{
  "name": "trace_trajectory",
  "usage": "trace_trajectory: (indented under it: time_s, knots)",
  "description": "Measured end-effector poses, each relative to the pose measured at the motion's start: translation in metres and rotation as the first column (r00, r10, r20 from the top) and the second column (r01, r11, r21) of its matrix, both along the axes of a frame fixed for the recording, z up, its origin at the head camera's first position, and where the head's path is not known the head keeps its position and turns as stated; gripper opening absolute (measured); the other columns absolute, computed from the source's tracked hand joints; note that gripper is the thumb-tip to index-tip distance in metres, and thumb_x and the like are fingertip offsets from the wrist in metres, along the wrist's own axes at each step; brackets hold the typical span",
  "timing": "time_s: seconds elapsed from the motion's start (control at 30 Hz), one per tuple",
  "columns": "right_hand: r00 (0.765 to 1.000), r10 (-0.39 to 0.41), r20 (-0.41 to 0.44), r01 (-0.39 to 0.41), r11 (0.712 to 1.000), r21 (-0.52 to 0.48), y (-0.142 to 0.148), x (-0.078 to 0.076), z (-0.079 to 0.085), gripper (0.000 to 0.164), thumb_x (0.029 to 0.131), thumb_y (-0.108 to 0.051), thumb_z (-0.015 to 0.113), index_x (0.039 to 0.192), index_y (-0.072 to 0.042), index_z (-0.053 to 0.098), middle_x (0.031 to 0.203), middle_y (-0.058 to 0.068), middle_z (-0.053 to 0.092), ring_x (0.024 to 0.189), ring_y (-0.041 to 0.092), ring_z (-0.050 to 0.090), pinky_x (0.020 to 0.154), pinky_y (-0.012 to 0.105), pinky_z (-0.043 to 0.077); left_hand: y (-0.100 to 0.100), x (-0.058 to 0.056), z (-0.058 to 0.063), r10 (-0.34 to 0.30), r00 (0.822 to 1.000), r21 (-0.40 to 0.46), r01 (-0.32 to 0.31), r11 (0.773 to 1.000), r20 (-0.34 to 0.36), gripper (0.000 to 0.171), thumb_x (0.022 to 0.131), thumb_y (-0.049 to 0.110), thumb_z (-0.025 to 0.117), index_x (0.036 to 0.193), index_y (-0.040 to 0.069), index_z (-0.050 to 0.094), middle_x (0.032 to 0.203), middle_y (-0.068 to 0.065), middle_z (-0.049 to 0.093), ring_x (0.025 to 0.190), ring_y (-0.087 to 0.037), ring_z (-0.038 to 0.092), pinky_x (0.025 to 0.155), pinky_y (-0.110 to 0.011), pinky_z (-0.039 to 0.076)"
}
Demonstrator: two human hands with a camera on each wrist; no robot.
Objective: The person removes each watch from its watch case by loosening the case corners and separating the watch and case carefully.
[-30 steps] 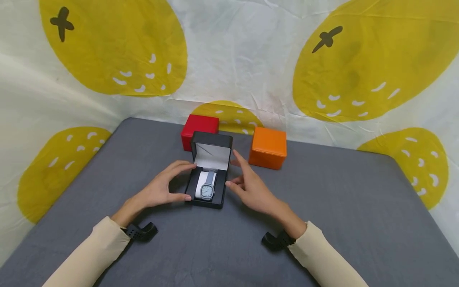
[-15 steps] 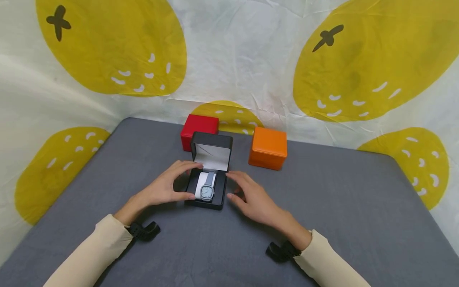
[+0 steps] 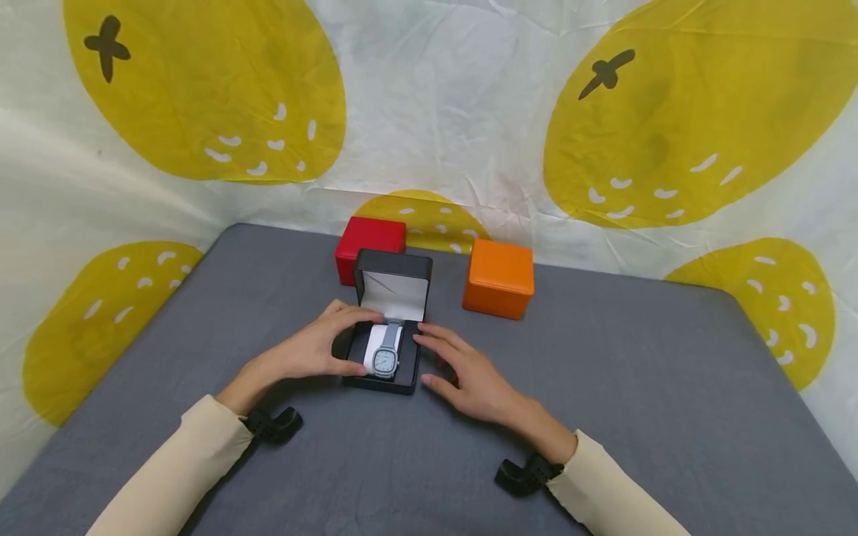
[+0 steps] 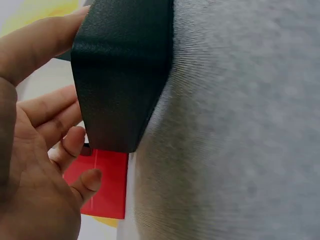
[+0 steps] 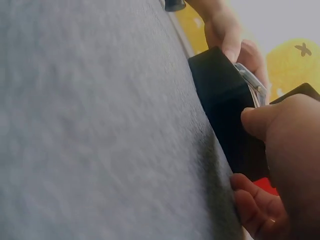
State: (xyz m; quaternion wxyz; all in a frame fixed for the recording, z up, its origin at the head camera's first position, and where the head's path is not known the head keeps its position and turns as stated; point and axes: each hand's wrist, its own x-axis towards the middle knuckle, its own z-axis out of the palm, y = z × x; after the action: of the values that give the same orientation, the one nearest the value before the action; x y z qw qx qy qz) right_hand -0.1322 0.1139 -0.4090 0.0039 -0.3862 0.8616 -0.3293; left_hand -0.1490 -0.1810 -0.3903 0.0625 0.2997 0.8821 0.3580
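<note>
In the head view a black watch box (image 3: pixel 410 361) lies on the grey cloth with its lid (image 3: pixel 394 262) raised. Inside, a watch (image 3: pixel 385 360) with a pale blue face and grey-blue strap sits round a white cushion (image 3: pixel 372 345). My left hand (image 3: pixel 311 348) reaches over the box's left edge, thumb near the cushion's front end and index finger near its back end; firm contact is unclear. My right hand (image 3: pixel 474 380) is at the box's right side, with fingertips at the edge. The right wrist view shows that thumb (image 5: pixel 257 122) against the box's upper edge.
A red box (image 3: pixel 369 238) stands close behind the raised lid. To the right of it is an orange box (image 3: pixel 499 277). Grey cloth (image 3: pixel 637 372) covers the table, and a white curtain (image 3: pixel 442 104) with yellow fruit print hangs behind.
The left hand has shifted right, over the box's left edge toward the watch cushion. The right hand has lowered from the lid to the box's right edge. The box has stayed in place.
</note>
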Motion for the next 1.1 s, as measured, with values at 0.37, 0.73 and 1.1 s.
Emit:
trace_trajectory:
  time_s: [0.37, 0.73, 1.1]
  knots:
    - [1.000, 0.025, -0.002, -0.025, 1.000, -0.005, 0.000, -0.003, -0.010, 0.059, 0.092, -0.028, 0.065, 0.146, -0.022, 0.040, 0.153, -0.007, 0.028, 0.093, 0.011, 0.053, 0.078, 0.032, 0.048, 0.008, -0.001, 0.004, 0.032, 0.996, -0.146, -0.044, 0.988, -0.085, 0.072, 0.069, 0.038, 0.084, 0.133, 0.023, 0.054, 0.129, 0.006, 0.053, 0.106, -0.014, 0.037, 0.082, -0.038, 0.031]
    - [0.998, 0.039, 0.044, -0.037, 0.999, -0.029, 0.001, -0.004, -0.006, 0.058, 0.093, -0.029, 0.063, 0.146, -0.021, 0.041, 0.153, -0.004, 0.028, 0.092, 0.013, 0.053, 0.073, 0.031, 0.047, 0.014, -0.005, 0.009, 0.033, 0.989, -0.244, -0.069, 0.967, -0.147, 0.067, 0.066, 0.043, 0.084, 0.125, 0.024, 0.060, 0.126, 0.003, 0.057, 0.098, -0.014, 0.039, 0.074, -0.036, 0.025]
    - [0.991, 0.060, 0.119, -0.060, 0.998, -0.007, 0.002, -0.003, -0.006, 0.061, 0.094, -0.029, 0.063, 0.148, -0.024, 0.036, 0.155, -0.009, 0.024, 0.093, 0.012, 0.051, 0.068, 0.028, 0.044, 0.015, -0.004, 0.008, 0.021, 0.985, -0.257, -0.065, 0.964, -0.171, 0.069, 0.066, 0.044, 0.084, 0.126, 0.021, 0.061, 0.127, 0.002, 0.057, 0.100, -0.014, 0.041, 0.075, -0.036, 0.026]
